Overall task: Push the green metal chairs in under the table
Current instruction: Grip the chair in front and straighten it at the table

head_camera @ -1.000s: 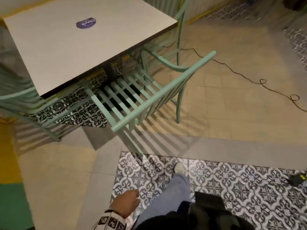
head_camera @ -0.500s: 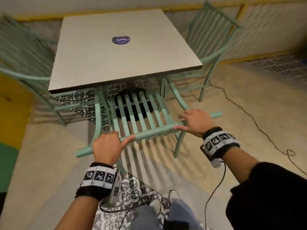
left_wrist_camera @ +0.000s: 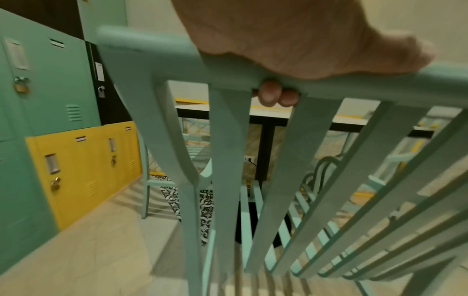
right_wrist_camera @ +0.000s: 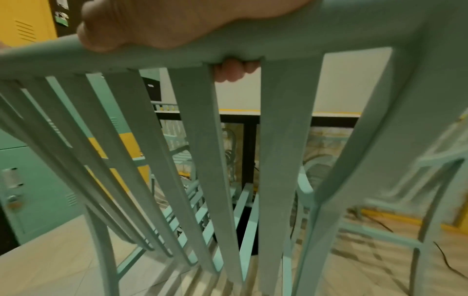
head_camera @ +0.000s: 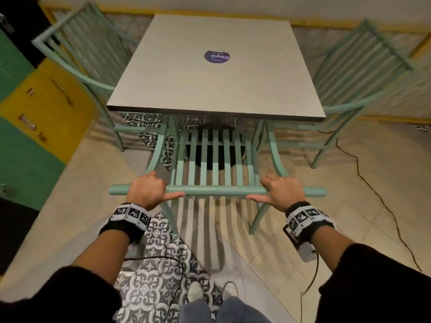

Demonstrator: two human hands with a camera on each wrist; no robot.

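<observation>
- Right now both hands are gripping the top rail of the near chair: the left hand and right hand are each curling fingers over and under it, thumbs lying along the rail.
- Each grip is closing fully round the rail, one toward each end.
- This chair is standing square to the table, its seat partly under the near edge.
- Pushing evenly with both hands should be keeping it straight; watch the armrests as they are nearing the table edge.
- Two more chairs, the left chair and the right chair, are standing at the sides, seemingly needing attention next.
</observation>
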